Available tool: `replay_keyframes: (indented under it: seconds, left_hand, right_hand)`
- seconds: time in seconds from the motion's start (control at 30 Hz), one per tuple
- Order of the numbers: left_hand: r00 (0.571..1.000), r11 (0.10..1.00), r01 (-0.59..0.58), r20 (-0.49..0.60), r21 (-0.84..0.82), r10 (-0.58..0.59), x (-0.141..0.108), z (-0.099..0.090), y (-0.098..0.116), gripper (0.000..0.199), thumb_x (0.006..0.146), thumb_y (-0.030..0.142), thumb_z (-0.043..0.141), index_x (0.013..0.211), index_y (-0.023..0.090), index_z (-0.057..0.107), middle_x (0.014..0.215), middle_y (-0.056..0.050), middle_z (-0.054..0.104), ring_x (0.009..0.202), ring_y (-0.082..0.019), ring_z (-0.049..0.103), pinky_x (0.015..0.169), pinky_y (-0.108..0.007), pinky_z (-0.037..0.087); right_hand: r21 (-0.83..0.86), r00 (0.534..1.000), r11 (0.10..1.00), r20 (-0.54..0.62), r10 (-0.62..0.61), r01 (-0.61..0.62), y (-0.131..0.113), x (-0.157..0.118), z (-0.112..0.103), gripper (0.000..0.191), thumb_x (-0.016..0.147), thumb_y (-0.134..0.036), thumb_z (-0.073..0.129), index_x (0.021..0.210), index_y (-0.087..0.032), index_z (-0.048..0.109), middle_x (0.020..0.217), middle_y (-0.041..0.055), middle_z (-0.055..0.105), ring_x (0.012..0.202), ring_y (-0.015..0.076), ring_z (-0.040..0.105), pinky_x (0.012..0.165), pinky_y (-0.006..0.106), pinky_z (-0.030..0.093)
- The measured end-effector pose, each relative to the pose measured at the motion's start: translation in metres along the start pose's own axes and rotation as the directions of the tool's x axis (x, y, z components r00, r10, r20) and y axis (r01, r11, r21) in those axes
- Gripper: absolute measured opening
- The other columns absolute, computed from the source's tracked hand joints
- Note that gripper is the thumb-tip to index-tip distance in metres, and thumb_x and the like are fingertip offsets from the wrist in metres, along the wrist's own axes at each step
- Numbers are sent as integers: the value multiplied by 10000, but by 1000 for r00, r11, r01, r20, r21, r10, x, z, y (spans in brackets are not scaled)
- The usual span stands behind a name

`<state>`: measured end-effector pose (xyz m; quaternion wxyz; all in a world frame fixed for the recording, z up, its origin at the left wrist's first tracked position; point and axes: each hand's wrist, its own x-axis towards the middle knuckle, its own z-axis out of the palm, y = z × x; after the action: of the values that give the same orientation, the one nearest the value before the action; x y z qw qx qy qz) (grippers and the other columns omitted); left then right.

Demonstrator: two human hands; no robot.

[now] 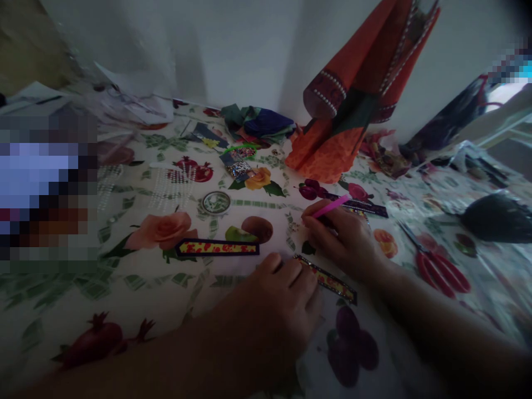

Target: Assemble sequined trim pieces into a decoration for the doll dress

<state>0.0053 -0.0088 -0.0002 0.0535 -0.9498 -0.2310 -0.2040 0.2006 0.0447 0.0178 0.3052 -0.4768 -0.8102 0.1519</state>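
My left hand, its fingers curled, holds down the left end of a yellow-and-red patterned strip edged with shiny beads. That end is partly hidden under the fingers. A thin pink stick-like tool is pinched in my right hand, just above and beyond the strip; its tip is hidden. To the left lies a similar strip with a dark border and a pointed end. Beyond my right hand is a dark strip with a beaded edge. A small round tin stands farther back.
Red-handled scissors lie to the right, near a black bundle. An orange, bead-trimmed dress-like piece stands at the back. Strings of white beads, loose beads and dark cloth scraps rest on the fruit-patterned tablecloth.
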Motion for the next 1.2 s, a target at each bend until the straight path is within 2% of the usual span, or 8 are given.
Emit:
replay_keyframes:
  seconds: [0.1,0.27,0.43,0.57,0.67,0.93,1.2]
  left_hand:
    - [1000,1000,-2,3,-4,2,1,0,0,89,932,248,580,917,164,604,947,-62,639,798,-241,520,679,-410,363]
    - [1000,1000,2,-8,0,-2,3,-1,0,78,927,238,583,903,166,603,933,-68,641,793,-244,521,673,-411,365]
    - [1000,1000,4,-21,-6,-5,2,0,-1,80,930,235,577,902,166,604,907,-56,630,786,-242,523,672,-409,366]
    - [1000,1000,11,-21,0,-11,0,2,1,93,940,241,564,925,157,602,932,-62,631,801,-242,528,688,-413,367]
    - [1000,1000,6,-9,7,-6,0,3,1,104,945,247,560,945,152,603,939,-61,631,804,-240,528,701,-417,369]
    - [1000,1000,-9,4,13,9,1,-1,1,155,965,275,547,987,141,621,970,-77,651,833,-247,530,718,-424,375]
    - [999,999,-42,8,13,42,1,-6,0,150,941,230,567,1003,122,650,956,-91,666,826,-265,537,730,-435,376]
  right_hand:
    - [-27,999,999,-11,-38,37,0,0,1,104,985,-203,544,956,-137,619,838,34,637,718,129,592,647,268,444]
    - [-47,999,999,-31,-30,28,1,-1,1,84,984,-208,558,959,-154,617,842,21,649,705,123,594,646,263,447]
    - [14,998,999,-47,51,-50,0,-2,0,83,985,-231,560,982,-172,619,856,20,653,666,119,595,609,268,457]
    - [122,988,981,1,152,-151,-2,-2,-1,118,998,-288,545,1000,-185,602,749,2,620,588,121,589,554,272,470]
    - [154,985,973,29,172,-174,-4,-2,-4,125,999,-309,544,996,-193,590,745,7,618,596,131,593,534,272,472]
    - [187,991,973,35,132,-136,-11,-9,-13,96,985,-279,581,957,-195,619,830,18,631,660,128,587,577,265,472]
    - [182,988,983,152,-3,-25,-13,-14,-14,76,948,-214,602,895,-167,629,827,9,632,679,110,570,607,258,447]
